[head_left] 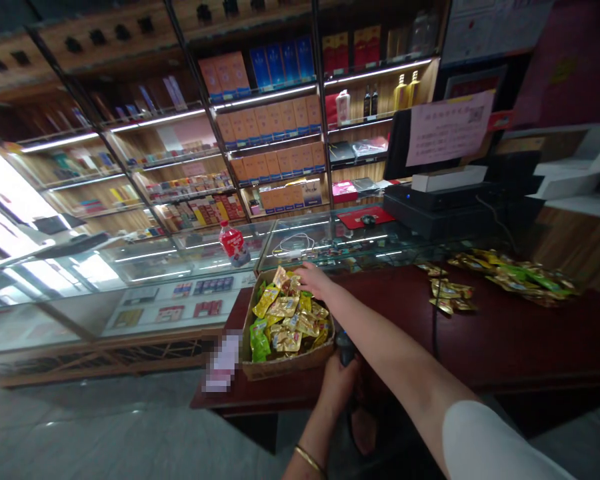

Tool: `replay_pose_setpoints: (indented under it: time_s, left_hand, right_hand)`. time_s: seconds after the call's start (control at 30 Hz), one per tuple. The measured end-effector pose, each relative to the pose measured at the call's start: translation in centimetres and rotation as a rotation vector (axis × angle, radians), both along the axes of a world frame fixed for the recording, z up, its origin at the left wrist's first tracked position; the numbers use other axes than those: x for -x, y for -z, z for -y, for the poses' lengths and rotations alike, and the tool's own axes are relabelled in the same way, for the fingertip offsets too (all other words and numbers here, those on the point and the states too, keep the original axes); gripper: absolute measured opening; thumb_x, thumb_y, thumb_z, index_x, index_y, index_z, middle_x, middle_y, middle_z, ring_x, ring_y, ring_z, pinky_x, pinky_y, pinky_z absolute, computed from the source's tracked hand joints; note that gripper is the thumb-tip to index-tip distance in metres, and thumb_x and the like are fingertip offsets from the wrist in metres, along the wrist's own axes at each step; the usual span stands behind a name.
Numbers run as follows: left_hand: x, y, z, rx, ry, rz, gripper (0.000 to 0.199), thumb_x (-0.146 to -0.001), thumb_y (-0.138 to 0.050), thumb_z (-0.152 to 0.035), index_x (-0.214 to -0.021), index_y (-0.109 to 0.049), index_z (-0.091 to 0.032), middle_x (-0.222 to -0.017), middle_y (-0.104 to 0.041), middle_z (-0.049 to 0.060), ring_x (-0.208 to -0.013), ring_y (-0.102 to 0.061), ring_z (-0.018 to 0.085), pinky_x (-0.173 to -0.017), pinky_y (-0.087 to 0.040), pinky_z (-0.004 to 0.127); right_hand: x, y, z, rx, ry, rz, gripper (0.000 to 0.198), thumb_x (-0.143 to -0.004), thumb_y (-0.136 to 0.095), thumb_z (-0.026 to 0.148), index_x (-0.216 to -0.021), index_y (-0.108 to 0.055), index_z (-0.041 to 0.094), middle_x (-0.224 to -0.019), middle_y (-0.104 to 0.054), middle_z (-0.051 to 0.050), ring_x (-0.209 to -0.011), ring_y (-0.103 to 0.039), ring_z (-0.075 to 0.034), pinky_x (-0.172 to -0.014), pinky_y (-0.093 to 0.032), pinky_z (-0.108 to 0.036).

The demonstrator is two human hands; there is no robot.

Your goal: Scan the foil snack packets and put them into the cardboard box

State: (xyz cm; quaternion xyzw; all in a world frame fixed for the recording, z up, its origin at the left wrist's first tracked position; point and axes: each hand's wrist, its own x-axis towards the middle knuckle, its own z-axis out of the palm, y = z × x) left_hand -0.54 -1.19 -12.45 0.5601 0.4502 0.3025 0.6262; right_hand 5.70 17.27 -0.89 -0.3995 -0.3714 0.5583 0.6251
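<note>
A cardboard box point(290, 367) full of small shiny gold, yellow and green packets point(285, 310) sits at the left end of the dark red table. My right hand point(314, 280) reaches over the box's back right edge. Its fingers are stretched apart at the upper packets, and I see nothing clearly held in them. In front of the box's right corner, my left hand point(341, 381), with a gold bangle on the wrist, is closed around a dark handle-shaped device point(347, 347), whose upper part is partly hidden behind my right forearm.
More packets point(453, 295) lie on the table point(380, 300) at right, with a larger pile point(525, 277) beyond. A red-labelled bottle point(234, 243) stands on the glass counter behind. Also there are a white cable point(295, 245), a red mat point(365, 217) and a monitor point(397, 143).
</note>
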Motion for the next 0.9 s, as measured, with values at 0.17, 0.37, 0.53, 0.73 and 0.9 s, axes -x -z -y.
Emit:
replay_pose_setpoints:
  time_s: [0.17,0.37,0.53,0.73,0.9]
  left_hand:
    - [0.2,-0.4,0.3,-0.017,-0.016,0.012,0.028,-0.080,-0.066,-0.046,-0.085,-0.055,-0.021,-0.048,-0.055,-0.005,-0.035,-0.051,0.014,-0.035,-0.039,0.023]
    - [0.0,-0.9,0.6,-0.007,-0.011,0.020,0.036,-0.079,-0.068,-0.053,-0.085,-0.052,-0.021,-0.050,-0.056,-0.006,-0.033,-0.052,0.013,-0.033,-0.037,0.021]
    - [-0.2,-1.5,0.6,-0.007,-0.036,0.028,0.044,-0.074,-0.072,-0.059,-0.084,-0.053,-0.021,-0.050,-0.057,-0.006,-0.031,-0.051,0.012,-0.032,-0.037,0.021]
    - [-0.1,-1.2,0.4,-0.010,-0.031,0.009,0.046,-0.073,-0.072,-0.062,-0.080,-0.054,-0.020,-0.048,-0.057,-0.006,-0.031,-0.052,0.013,-0.033,-0.037,0.021]
    - [-0.1,-0.9,0.1,0.001,-0.007,-0.013,0.046,-0.074,-0.071,-0.063,-0.083,-0.055,-0.020,-0.047,-0.057,-0.006,-0.032,-0.052,0.013,-0.034,-0.039,0.021]
  right_hand:
    - [-5.4,2.5,6.1,0.078,0.223,0.212,0.033,-0.076,-0.065,0.018,-0.109,-0.069,0.020,-0.098,-0.076,-0.004,-0.084,-0.070,-0.019,-0.074,-0.059,-0.035]
    - [-22.5,6.8,19.1,0.218,0.785,0.499,0.028,-0.077,-0.054,0.024,-0.099,-0.071,0.021,-0.115,-0.072,-0.014,-0.112,-0.064,-0.031,-0.106,-0.044,-0.049]
    - [-32.3,9.7,22.5,0.429,1.070,0.971,0.045,-0.081,-0.052,0.031,-0.118,-0.069,0.011,-0.125,-0.066,-0.024,-0.123,-0.057,-0.037,-0.109,-0.038,-0.053]
    - [-30.9,13.6,19.7,0.603,1.077,1.247,0.080,-0.087,-0.056,0.051,-0.152,-0.037,0.009,-0.145,-0.052,-0.030,-0.139,-0.042,-0.044,-0.108,-0.029,-0.065]
    - [-29.8,13.7,20.3,0.632,1.049,1.297,0.089,-0.086,-0.061,0.053,-0.155,-0.029,0.006,-0.134,-0.059,-0.029,-0.129,-0.051,-0.042,-0.109,-0.030,-0.061]
